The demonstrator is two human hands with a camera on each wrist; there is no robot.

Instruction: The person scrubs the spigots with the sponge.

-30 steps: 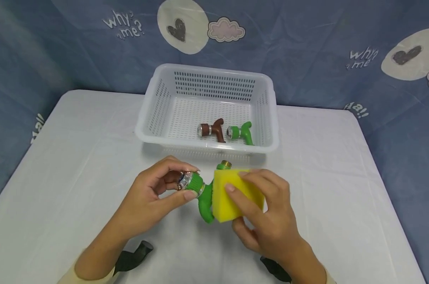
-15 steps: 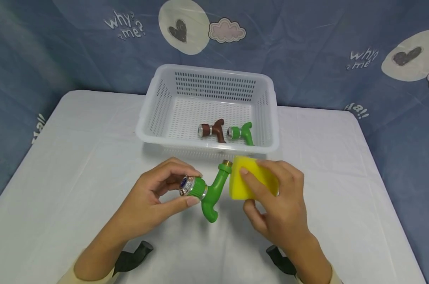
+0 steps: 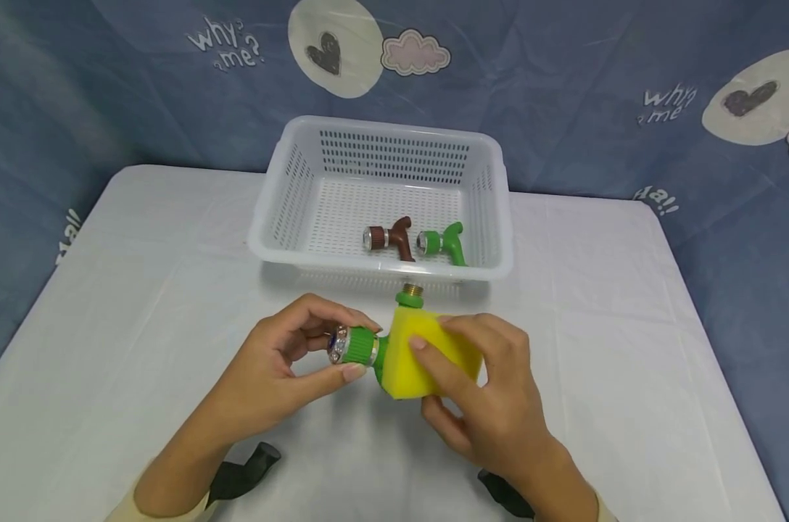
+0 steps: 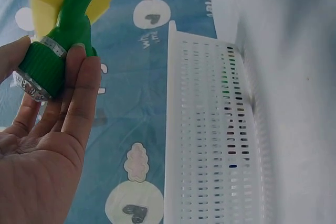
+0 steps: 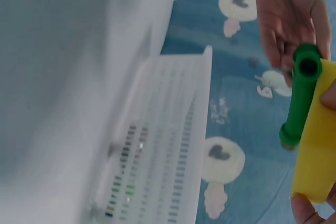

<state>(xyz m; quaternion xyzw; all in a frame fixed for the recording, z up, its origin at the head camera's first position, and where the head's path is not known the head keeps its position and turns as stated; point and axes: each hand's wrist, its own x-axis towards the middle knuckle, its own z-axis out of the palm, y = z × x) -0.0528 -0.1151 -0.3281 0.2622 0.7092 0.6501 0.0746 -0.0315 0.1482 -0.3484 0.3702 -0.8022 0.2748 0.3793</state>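
Note:
My left hand (image 3: 283,362) grips a green tap (image 3: 360,346) by its ribbed knob, thumb below and fingers above. In the left wrist view the tap's green body (image 4: 73,22) and silver knob end stand out. My right hand (image 3: 495,391) pinches a yellow sponge (image 3: 427,355) between thumb and fingers, pressed against the tap's right side. Most of the tap's body and spout is hidden behind the sponge in the head view, while its brass threaded end (image 3: 413,290) sticks out above. In the right wrist view the sponge (image 5: 315,145) lies alongside the tap's pipe (image 5: 300,100).
A white perforated basket (image 3: 381,270) stands just beyond the hands. Inside it lie a brown tap (image 3: 399,235) and another green tap (image 3: 453,243), near its front wall. A white cloth (image 3: 629,326) covers the table, and a blue printed curtain (image 3: 551,87) hangs behind.
The sponge moved off the tap toward its threaded end half a second ago, baring the body. Now my right hand has brought it back left and down onto the tap. The left hand keeps its grip.

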